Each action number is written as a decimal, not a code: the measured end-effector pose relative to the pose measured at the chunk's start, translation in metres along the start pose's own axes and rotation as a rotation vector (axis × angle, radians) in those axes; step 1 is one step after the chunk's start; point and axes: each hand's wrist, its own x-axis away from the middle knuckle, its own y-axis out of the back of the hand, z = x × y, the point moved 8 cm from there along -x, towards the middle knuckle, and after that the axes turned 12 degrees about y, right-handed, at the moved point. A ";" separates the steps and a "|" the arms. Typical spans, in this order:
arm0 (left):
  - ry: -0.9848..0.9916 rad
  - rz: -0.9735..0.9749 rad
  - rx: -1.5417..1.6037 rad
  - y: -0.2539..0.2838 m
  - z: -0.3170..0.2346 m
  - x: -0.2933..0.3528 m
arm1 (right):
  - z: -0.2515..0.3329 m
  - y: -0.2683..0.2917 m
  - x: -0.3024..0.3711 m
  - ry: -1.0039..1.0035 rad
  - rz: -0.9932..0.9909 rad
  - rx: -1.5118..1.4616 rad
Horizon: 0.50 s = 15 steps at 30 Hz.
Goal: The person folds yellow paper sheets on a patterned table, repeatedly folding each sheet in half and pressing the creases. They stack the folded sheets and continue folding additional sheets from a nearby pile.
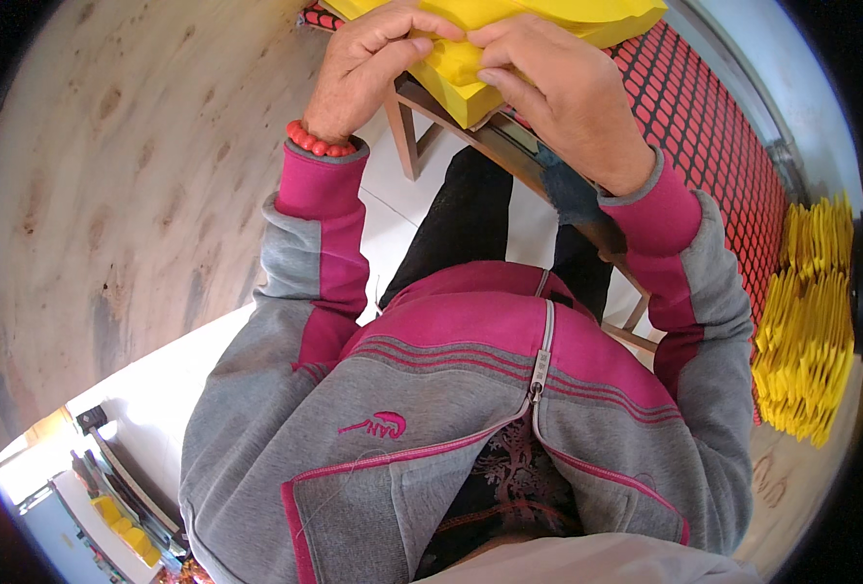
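Observation:
At the top of the head view lies bright yellow, thin sheet-like material (463, 98), folded and layered near the table edge. My left hand (361, 66), with a red bead bracelet at the wrist, has thumb and forefinger closed on a raised fold of it. Close beside it my right hand (570, 90) pinches the same fold, fingertips almost meeting those of the left. Whether the yellow material is paper or cloth I cannot tell. Its far part is cut off by the frame's upper edge.
A red cover with black netting pattern (701, 122) lies over the table. To the right stands a tall pile of folded yellow pieces (806, 331). A large wooden board (140, 195) fills the left side. Wooden legs (402, 136) stand below; several yellow items (125, 530) sit at lower left.

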 end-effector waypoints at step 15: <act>0.066 -0.153 0.185 0.006 0.027 0.001 | -0.010 0.006 0.006 -0.143 -0.031 0.028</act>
